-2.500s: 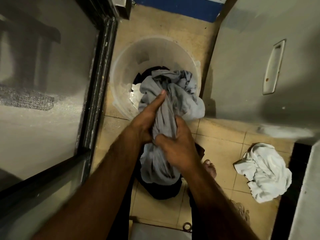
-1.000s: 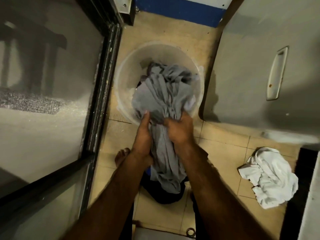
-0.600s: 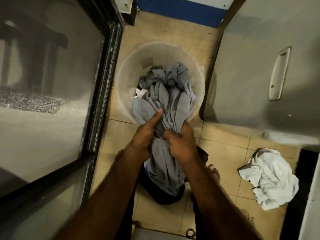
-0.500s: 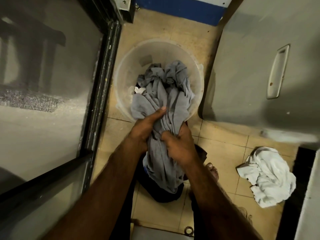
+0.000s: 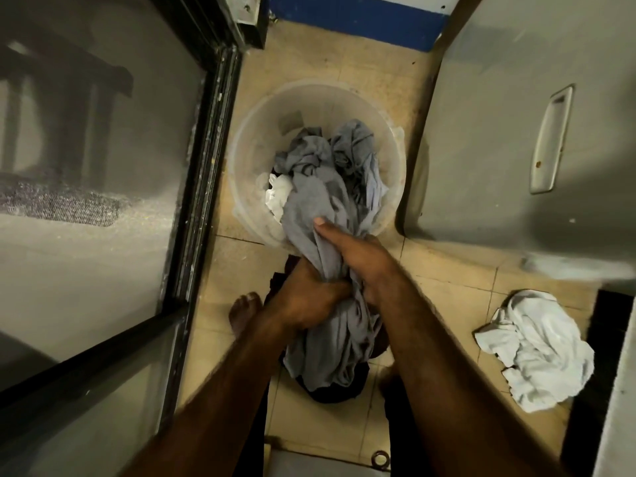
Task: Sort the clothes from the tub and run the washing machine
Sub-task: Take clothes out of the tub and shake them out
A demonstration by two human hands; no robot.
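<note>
Gripping the grey garment (image 5: pixel 330 201), both hands are closed on bunched cloth: the left hand (image 5: pixel 306 301) nearer the body, the right hand (image 5: pixel 361 259) just beyond it with its thumb along the fabric. The garment's upper part lies in the translucent tub (image 5: pixel 247 160) beside a white item (image 5: pixel 278 196); its lower part hangs over a dark garment (image 5: pixel 340 390) on the floor (image 5: pixel 430 270). A white cloth (image 5: pixel 537 346) lies on the floor, well apart from the tub.

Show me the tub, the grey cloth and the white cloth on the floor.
tub (image 5: pixel 253 160): head view, inner wall.
grey cloth (image 5: pixel 309 201): head view, fold in tub.
white cloth (image 5: pixel 537 349): head view, its middle.
</note>
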